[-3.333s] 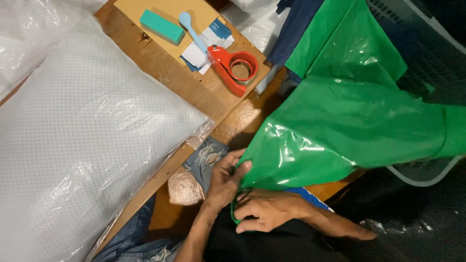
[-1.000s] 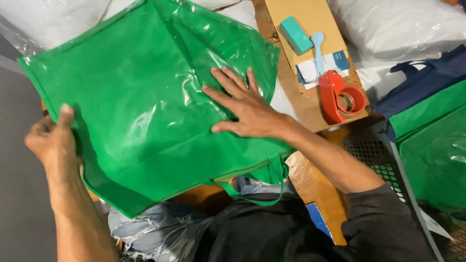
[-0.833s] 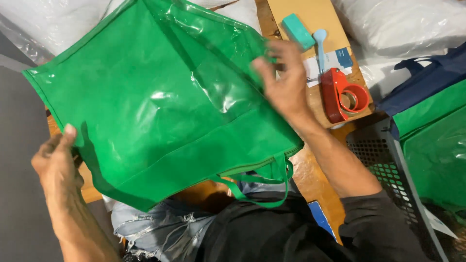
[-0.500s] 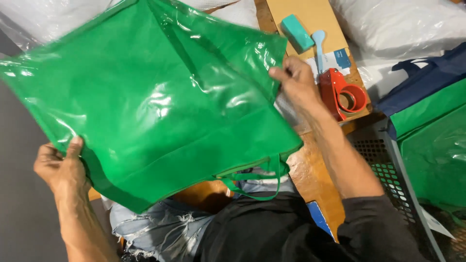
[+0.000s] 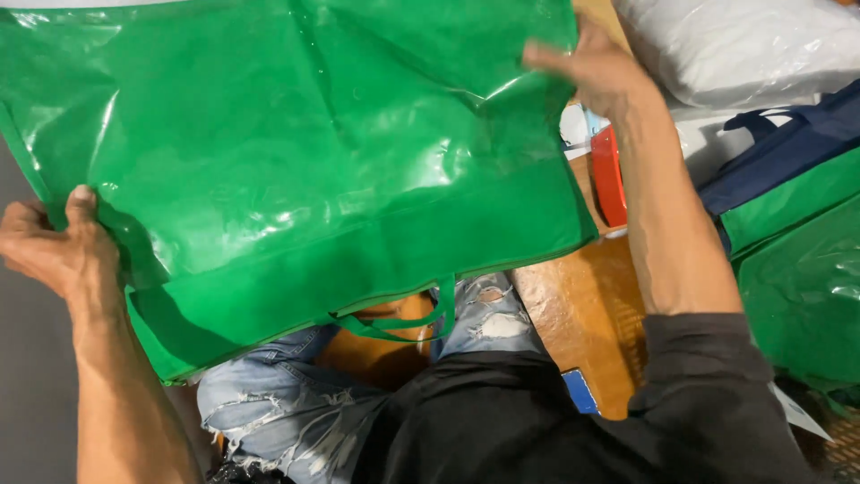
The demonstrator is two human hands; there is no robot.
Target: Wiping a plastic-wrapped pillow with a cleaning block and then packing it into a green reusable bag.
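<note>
Left hand (image 5: 55,251) at 9 o'clock: fingers curled, thumb up, clamped on the left edge of the green glossy tote bag (image 5: 305,152). Right hand (image 5: 596,67) at 1 o'clock: fingers closed over the bag's upper right edge, forearm running down to a dark sleeve. The two hands are well apart, bag stretched flat between them, filling the upper frame. A green carry strap (image 5: 403,323) loops down from the bag's lower hem at 6 o'clock, above knees in ripped jeans (image 5: 296,394). Just right of the bag, under the right wrist, a red tape dispenser (image 5: 609,175) lies on the wooden counter (image 5: 582,314). At 3 o'clock, more green bags (image 5: 802,287) with a navy one (image 5: 779,143) behind. White plastic-wrapped bundle (image 5: 743,45) at 2 o'clock.
</note>
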